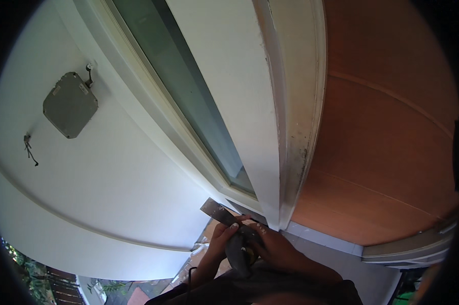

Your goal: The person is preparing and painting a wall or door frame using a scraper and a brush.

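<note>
Both hands are together low in the middle, close to my body. A scraper [216, 210] with a flat, wide, pale-smeared metal blade points up and to the left from between them. My left hand [219, 239] is closed on it, thumb lying near the base of the blade. Against its other side, my right hand [272, 246] is closed too, with whitish specks on the fingers. Between the palms a dark, curved piece [236, 254] hangs down, with a bit of yellow beside it. I cannot tell whether this belongs to the scraper.
A white door frame [239, 91] with a glass pane [188, 86] rises ahead. To the left, a white wall [133, 168] carries a grey box [71, 105] and loose wires [30, 150]. An orange-brown panel [376, 152] stands at right. Plants [23, 269] show lower left.
</note>
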A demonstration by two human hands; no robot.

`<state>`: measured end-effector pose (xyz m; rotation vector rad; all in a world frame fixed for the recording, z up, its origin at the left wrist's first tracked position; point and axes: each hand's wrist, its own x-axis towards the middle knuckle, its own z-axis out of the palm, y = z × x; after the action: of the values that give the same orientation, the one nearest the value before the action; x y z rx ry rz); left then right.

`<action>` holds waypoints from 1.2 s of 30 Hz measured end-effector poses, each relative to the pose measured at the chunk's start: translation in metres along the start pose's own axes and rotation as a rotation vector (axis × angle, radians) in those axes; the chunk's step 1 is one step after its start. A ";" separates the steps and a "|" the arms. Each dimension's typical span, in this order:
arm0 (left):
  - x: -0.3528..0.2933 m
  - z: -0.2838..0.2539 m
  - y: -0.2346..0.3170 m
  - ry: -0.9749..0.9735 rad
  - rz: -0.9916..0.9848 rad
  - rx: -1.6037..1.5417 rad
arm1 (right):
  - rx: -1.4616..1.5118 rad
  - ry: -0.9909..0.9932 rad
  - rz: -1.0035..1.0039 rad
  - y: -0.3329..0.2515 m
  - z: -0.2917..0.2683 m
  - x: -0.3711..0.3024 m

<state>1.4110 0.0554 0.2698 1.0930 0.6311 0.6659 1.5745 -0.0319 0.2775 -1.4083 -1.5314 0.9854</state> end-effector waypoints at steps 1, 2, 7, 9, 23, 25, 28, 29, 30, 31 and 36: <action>0.003 0.001 0.002 -0.013 -0.005 -0.017 | -0.016 -0.011 0.076 -0.008 -0.008 -0.002; 0.004 -0.002 0.005 -0.125 0.051 0.012 | -0.062 0.044 0.063 -0.009 -0.016 -0.004; 0.011 0.001 0.013 -0.456 0.186 0.079 | -0.588 0.625 -0.281 -0.031 -0.109 -0.028; 0.011 0.003 0.009 -0.478 0.190 0.069 | -0.874 0.780 -0.398 -0.062 -0.162 -0.027; 0.000 -0.008 -0.005 -0.465 0.192 -0.038 | -1.156 0.843 -0.707 -0.174 -0.260 0.018; 0.000 -0.008 -0.008 -0.465 0.189 -0.058 | -1.181 0.830 -0.713 -0.172 -0.266 0.022; 0.001 -0.008 -0.010 -0.429 0.202 -0.046 | -1.185 0.831 -0.650 -0.174 -0.265 0.027; 0.001 -0.010 -0.010 -0.437 0.190 -0.054 | -1.169 0.844 -0.581 -0.175 -0.264 0.028; 0.000 -0.010 -0.010 -0.446 0.178 -0.063 | -1.171 0.844 -0.582 -0.173 -0.266 0.027; 0.000 -0.010 -0.009 -0.448 0.179 -0.065 | -1.155 0.851 -0.726 -0.170 -0.271 0.026; -0.002 -0.012 -0.009 -0.407 0.199 -0.043 | -1.152 0.853 -0.929 -0.160 -0.280 0.018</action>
<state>1.4019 0.0581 0.2574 1.2174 0.1594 0.6001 1.7768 -0.0197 0.5284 -1.2107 -1.7256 -1.1010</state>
